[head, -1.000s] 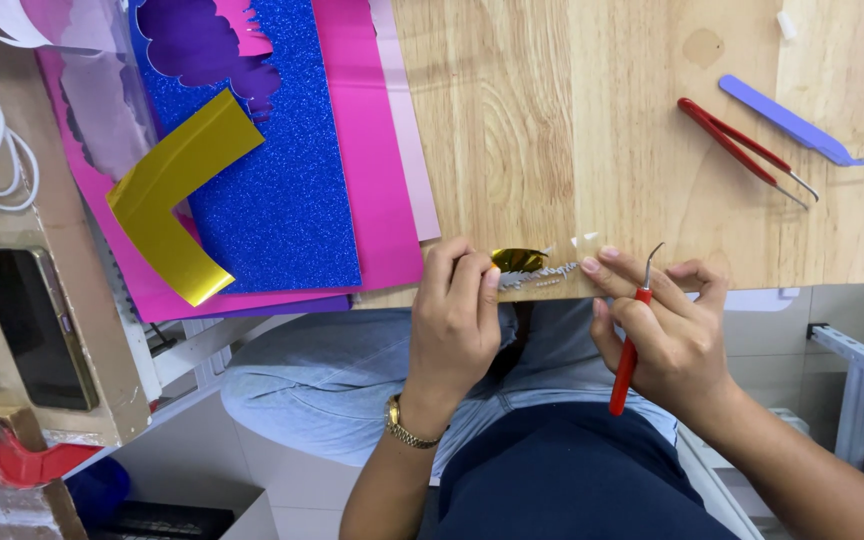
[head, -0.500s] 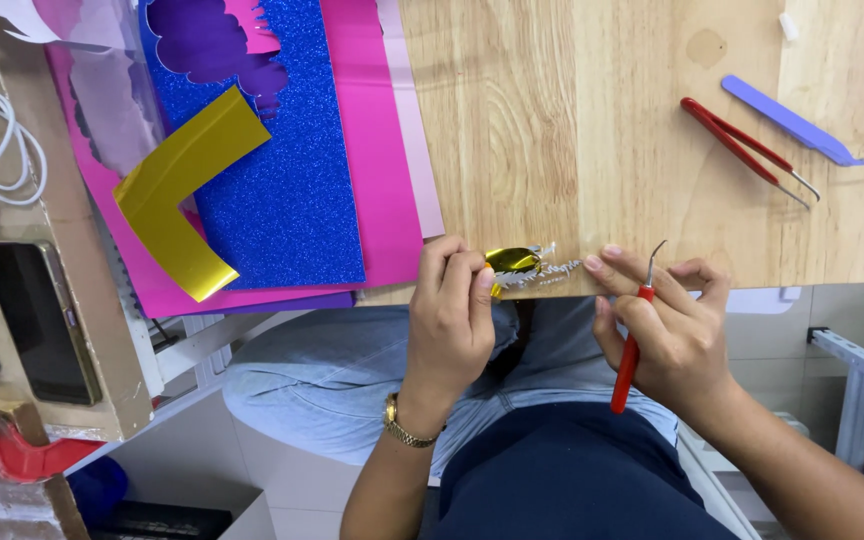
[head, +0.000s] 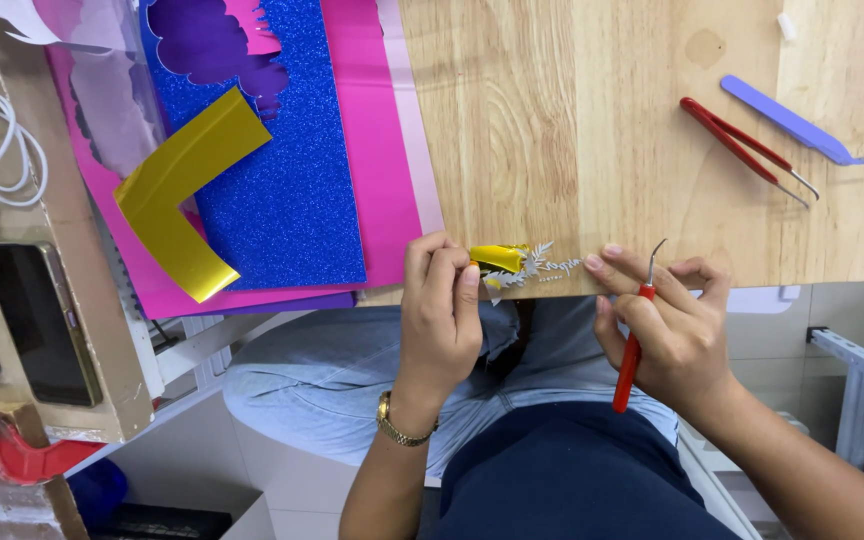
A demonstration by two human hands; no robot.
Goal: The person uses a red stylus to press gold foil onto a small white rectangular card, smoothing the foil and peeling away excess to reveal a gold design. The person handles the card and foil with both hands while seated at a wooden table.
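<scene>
We are pinching the small gold foil cutout (head: 500,258) in our left hand (head: 442,305) at the near edge of the light wooden table (head: 572,130), steady, while our right hand (head: 667,325) is gripping the red-handled hook tool (head: 635,345) pen-like beside it.

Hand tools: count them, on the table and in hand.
3. The red tweezers and the purple tool lie on the table's far right; the red-handled hook tool is in the right hand. More may lie out of view.

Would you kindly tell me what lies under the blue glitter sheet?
Under the blue glitter sheet lies a pink sheet, showing along its right and lower edges, on the wooden table. A gold strip rests on top. Anything beneath its middle is covered.
</scene>
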